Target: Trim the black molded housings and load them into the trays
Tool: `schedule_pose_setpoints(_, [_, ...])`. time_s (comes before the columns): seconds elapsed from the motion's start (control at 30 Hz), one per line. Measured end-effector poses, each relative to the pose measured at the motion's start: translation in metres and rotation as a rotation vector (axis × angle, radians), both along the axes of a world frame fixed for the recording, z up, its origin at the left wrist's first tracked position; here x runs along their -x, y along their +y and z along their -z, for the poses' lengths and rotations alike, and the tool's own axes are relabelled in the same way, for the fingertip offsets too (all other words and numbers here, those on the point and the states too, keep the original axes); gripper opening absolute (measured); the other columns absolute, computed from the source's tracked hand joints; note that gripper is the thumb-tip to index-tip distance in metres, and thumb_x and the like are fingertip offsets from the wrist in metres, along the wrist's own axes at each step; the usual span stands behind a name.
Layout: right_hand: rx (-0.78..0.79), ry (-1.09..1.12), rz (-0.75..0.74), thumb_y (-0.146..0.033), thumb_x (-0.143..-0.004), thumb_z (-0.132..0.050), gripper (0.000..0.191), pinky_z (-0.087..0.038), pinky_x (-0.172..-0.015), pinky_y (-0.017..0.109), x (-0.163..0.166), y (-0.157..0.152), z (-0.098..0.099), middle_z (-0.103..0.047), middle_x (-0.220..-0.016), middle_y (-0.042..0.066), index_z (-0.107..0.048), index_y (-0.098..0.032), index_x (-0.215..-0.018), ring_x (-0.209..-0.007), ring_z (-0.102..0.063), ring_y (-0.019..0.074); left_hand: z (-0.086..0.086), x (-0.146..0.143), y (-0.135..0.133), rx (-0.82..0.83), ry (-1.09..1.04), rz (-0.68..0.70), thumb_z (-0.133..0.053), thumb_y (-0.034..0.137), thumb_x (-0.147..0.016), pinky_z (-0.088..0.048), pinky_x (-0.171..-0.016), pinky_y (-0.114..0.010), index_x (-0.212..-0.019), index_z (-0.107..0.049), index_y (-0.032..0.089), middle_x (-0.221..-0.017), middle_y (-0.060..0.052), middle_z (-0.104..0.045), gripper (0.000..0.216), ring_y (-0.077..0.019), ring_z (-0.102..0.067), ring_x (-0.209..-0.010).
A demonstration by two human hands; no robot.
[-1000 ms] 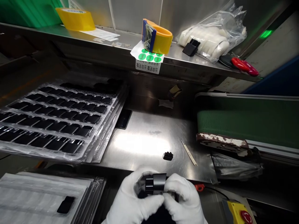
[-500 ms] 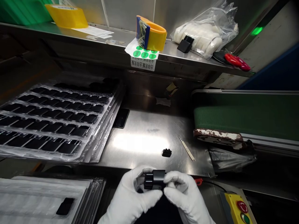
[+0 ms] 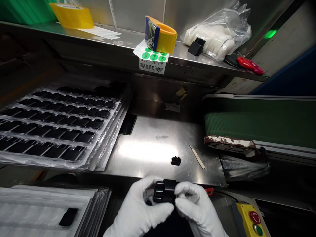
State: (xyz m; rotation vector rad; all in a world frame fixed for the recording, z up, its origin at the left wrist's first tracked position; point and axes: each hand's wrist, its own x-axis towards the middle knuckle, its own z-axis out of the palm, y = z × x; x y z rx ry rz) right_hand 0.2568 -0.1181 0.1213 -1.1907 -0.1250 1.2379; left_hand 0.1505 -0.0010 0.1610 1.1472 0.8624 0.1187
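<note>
Both hands wear white gloves and meet at a black plastic housing [image 3: 169, 188] with several rounded prongs on its left end. My left hand [image 3: 142, 205] curls round the pronged end, its thumb along the lower edge. At the other end, my right hand [image 3: 194, 202] pinches the housing between thumb and fingers. Beyond them on the steel bench [image 3: 148, 168] lies a small black pronged piece [image 3: 176, 160]. To its right rests a scalpel [image 3: 197, 157] with a pale handle.
Trays of black parts [image 3: 56, 121] are stacked at left; below, another tray [image 3: 37, 204] holds one black part [image 3: 68, 217]. At right are a green conveyor belt [image 3: 259, 121] and a yellow switch box [image 3: 250, 217]. The shelf above carries a tape dispenser [image 3: 161, 34] and bagged white gloves [image 3: 214, 36].
The housing has turned slightly in my hands, so more of its pronged end shows. Both hands have shifted a little to the right.
</note>
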Motion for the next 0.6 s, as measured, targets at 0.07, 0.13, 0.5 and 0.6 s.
schedule_pose_setpoints(0.07, [-0.040, 0.020, -0.017, -0.033, -0.063, -0.083, 0.024, -0.021, -0.048, 0.022, -0.001, -0.002, 0.002, -0.037, -0.047, -0.008, -0.070, -0.017, -0.075, -0.045, -0.029, 0.0054, 0.001, 0.001, 0.000, -0.008, 0.002, 0.007, -0.070, 0.008, -0.061, -0.046, -0.062, -0.023, -0.076, -0.064, 0.016, -0.067, 0.002, -0.064, 0.018, -0.0142, -0.058, -0.066])
schedule_pose_setpoints(0.13, [-0.082, 0.053, -0.034, -0.037, -0.067, -0.080, 0.025, -0.020, -0.046, 0.022, -0.003, -0.004, 0.003, -0.040, -0.047, -0.008, -0.069, -0.017, -0.077, -0.043, -0.030, 0.0044, 0.002, 0.002, 0.000, -0.020, 0.002, 0.033, -0.071, 0.007, -0.061, -0.046, -0.059, -0.023, -0.078, -0.066, 0.016, -0.065, 0.002, -0.064, 0.020, -0.0135, -0.057, -0.062])
schedule_pose_setpoints(0.5, [-0.025, 0.229, -0.097, -0.034, -0.067, -0.081, 0.034, -0.021, -0.041, 0.020, -0.002, 0.001, 0.005, -0.037, -0.039, -0.011, -0.053, -0.016, -0.059, -0.035, -0.025, 0.0022, 0.024, 0.012, 0.013, -0.429, -0.226, 0.062, -0.070, 0.012, -0.076, -0.049, -0.094, -0.035, -0.111, -0.067, 0.031, -0.114, -0.004, -0.067, 0.040, -0.0242, -0.063, -0.105])
schedule_pose_setpoints(0.6, [-0.015, 0.107, -0.076, -0.036, -0.065, -0.081, 0.038, -0.018, -0.040, 0.020, -0.003, 0.006, 0.004, -0.039, -0.041, -0.009, -0.052, -0.015, -0.054, -0.036, -0.028, 0.0018, 0.038, 0.005, 0.011, -0.117, -0.222, 0.053, -0.082, 0.008, -0.060, -0.044, -0.101, -0.040, -0.132, -0.047, 0.034, -0.129, -0.005, -0.059, 0.085, -0.0262, -0.058, -0.116])
